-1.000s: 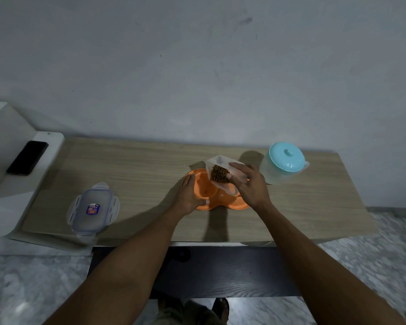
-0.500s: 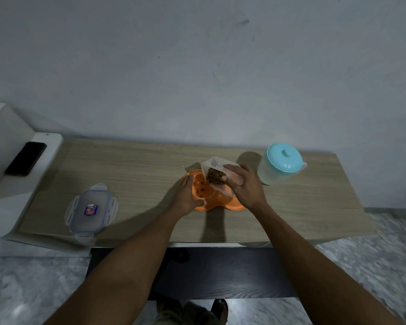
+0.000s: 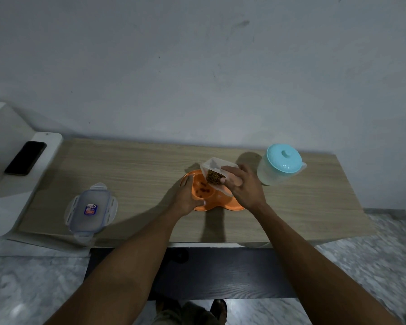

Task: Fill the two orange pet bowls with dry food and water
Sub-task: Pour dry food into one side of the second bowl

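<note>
An orange double pet bowl (image 3: 217,204) sits on the wooden table (image 3: 138,174). My left hand (image 3: 188,198) grips its left rim. My right hand (image 3: 243,186) holds a clear plastic container (image 3: 215,166) of brown dry food (image 3: 214,177), tilted mouth-down over the left bowl. A few kibbles (image 3: 203,190) lie in the left bowl. The right bowl is mostly hidden under my right hand. A translucent water jug with a light blue lid (image 3: 283,159) stands to the right, apart from the bowls.
A clear container lid with a blue and red label (image 3: 90,208) lies near the table's front left edge. A black phone (image 3: 25,157) rests on a white unit at the left. A wall runs close behind the table. Marble floor lies below.
The food container has tipped further over the left bowl, and kibbles now lie in that bowl. My left hand stays on the rim.
</note>
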